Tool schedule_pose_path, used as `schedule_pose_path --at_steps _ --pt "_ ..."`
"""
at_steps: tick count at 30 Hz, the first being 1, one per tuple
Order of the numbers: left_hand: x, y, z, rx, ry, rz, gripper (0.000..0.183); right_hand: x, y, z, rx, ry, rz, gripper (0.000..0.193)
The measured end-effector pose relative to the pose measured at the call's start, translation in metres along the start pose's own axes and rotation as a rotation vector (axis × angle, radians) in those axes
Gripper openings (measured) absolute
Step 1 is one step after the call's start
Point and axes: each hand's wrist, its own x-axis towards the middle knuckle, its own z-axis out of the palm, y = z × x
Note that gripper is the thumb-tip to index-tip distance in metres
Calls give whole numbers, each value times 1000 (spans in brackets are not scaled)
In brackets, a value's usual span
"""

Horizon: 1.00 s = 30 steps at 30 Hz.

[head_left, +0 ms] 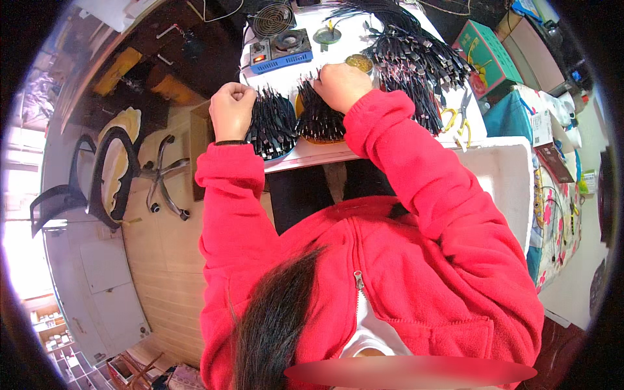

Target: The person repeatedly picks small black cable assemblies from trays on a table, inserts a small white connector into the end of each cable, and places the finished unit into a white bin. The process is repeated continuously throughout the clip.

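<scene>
My left hand (232, 112) is closed in a pinch beside the left bundle of black cables (272, 127); whatever its fingers hold is hidden. My right hand (344, 86) reaches over the middle bundle of black cables (318, 117), fingertips pressed together on a cable at the bundle's upper, bare-wire ends. Both bundles lie near the front edge of the white table (292, 158). A further bundle of black cables (426, 104) lies to the right of my right hand, its small connectors and wire tips showing.
Behind my hands sits a blue heating unit (281, 55) with a lit switch, a round fan (272, 19) beyond it. A small dish (327, 35) and a round tin (359, 63) stand nearby. Yellow-handled scissors (463, 127) lie at the right, near a green carton (487, 60) and white foam box (504, 172).
</scene>
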Motion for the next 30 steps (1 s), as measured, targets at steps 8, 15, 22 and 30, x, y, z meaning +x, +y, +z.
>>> schedule_pose_path --at_steps 8,15,22,30 --pt "-40 27 -19 -1129 -221 -143 8 4 -7 12 39 -14 76 27" --pt "-97 55 -23 -1168 -329 -274 19 -12 7 -7 384 379 -95 21" --pt "-129 84 -16 -1232 -183 -201 12 -80 -1 -43 703 462 -325 17" --pt "-135 78 -12 -1225 -14 -179 10 -59 10 -43 783 370 -57 17"
